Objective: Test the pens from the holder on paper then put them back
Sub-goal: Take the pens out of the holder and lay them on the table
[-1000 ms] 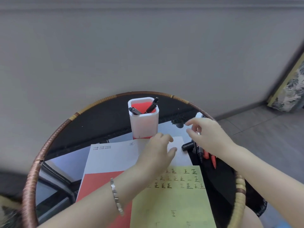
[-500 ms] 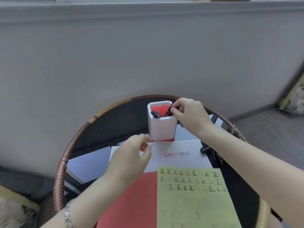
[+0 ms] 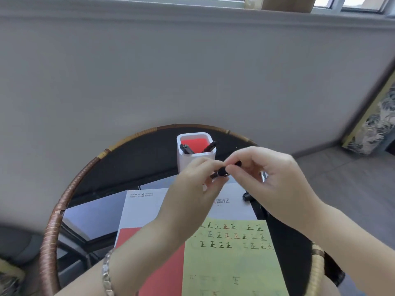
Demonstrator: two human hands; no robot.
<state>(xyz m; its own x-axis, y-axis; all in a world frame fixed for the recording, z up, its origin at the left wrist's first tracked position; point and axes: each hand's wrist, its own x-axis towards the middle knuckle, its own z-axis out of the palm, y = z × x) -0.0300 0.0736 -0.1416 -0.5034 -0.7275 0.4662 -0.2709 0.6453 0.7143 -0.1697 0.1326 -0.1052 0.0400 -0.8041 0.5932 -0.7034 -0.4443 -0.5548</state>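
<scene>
Above a round table (image 3: 49, 242) with a woven brown rim, a person's two bare hands meet just in front of a white pen holder (image 3: 188, 159). The left hand (image 3: 192, 189) and the right hand (image 3: 271, 180) are close together, both pinching one dark pen (image 3: 221, 172). The pen is held in the air, tilted, its lower end in the left fingertips and its upper end between the right thumb and forefinger. Whether its cap is on is too blurred to tell.

The holder stands upright toward the far side of the table, with a red inside. Two more dark pens lean in it, one pen at the left (image 3: 187, 148) and one pen at the right (image 3: 210, 146).

Below the hands, a pale green sheet of paper (image 3: 230, 261) lies nearest the person, covered in rows of small handwritten marks in black, red and fainter ink. It rests partly on a white and red booklet (image 3: 145, 208) with printed lettering. To the right of the booklet, partly hidden behind the right hand, a dark pen-like object (image 3: 246, 196) lies on the black tabletop.

A silver bracelet (image 3: 106, 272) circles the left wrist. Behind the table is a plain grey wall (image 3: 192, 71), and a framed picture (image 3: 372, 124) leans at the far right.
</scene>
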